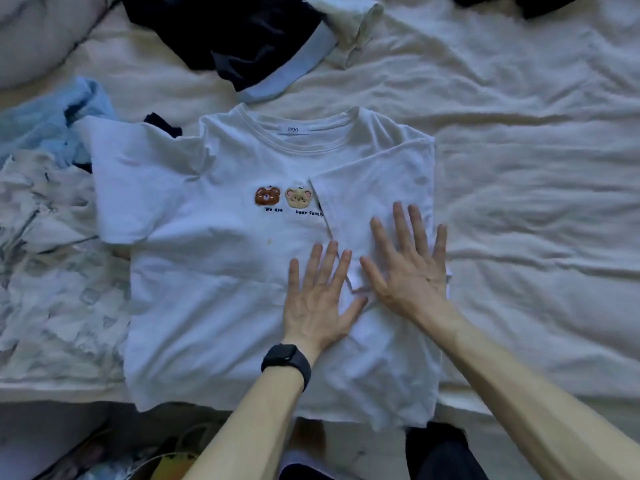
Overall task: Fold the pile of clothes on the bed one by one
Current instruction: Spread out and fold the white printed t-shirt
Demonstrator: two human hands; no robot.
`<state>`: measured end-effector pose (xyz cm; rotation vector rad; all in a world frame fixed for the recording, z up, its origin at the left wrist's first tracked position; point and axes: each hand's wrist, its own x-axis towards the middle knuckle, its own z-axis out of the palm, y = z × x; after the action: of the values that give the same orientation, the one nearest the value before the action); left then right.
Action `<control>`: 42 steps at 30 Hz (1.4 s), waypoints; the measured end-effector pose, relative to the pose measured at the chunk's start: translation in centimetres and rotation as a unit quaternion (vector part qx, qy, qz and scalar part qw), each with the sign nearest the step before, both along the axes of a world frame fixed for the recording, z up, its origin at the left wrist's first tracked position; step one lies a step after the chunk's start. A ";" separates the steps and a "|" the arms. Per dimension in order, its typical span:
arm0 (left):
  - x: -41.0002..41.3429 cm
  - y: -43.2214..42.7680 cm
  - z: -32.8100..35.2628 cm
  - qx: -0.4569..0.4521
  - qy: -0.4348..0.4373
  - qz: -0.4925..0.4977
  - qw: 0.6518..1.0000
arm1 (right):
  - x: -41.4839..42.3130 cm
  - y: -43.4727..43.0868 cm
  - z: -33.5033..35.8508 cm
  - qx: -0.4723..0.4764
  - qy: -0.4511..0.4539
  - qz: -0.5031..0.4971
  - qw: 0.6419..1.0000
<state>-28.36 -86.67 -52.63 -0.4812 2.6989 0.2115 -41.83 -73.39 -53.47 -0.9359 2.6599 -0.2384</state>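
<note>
Both grips lie flat and spread, clamped on nothing: my left grip point(320, 296) and right grip point(410, 268) sit side by side, palms down, on the shirt point(214, 271). I read that as pressing, since they rest on the flap point(381, 181) that is turned in over the shirt's front on the right of the frame, and flat palms would set its crease and keep it from springing back.

That shirt lies face up in the middle of the frame on the bed point(536, 168), collar toward the top and hem at the bed's near edge. Its other sleeve point(138, 188), at centre left, is not yet folded, so I judge this garment about half done.

More clothes wait around it: a dark garment point(225, 36) at top centre and a blue cloth point(45, 126) at upper left, which the sleeve overlaps.
</note>
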 end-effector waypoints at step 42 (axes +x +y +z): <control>40.6 -10.9 6.7 0.211 0.068 0.621 0.752 | 31.6 21.1 5.2 -0.111 -0.230 -0.585 0.770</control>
<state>12.21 -97.52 -45.95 -2.0481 1.8481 1.1797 -10.27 -52.27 -48.32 0.8015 2.3467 -0.9088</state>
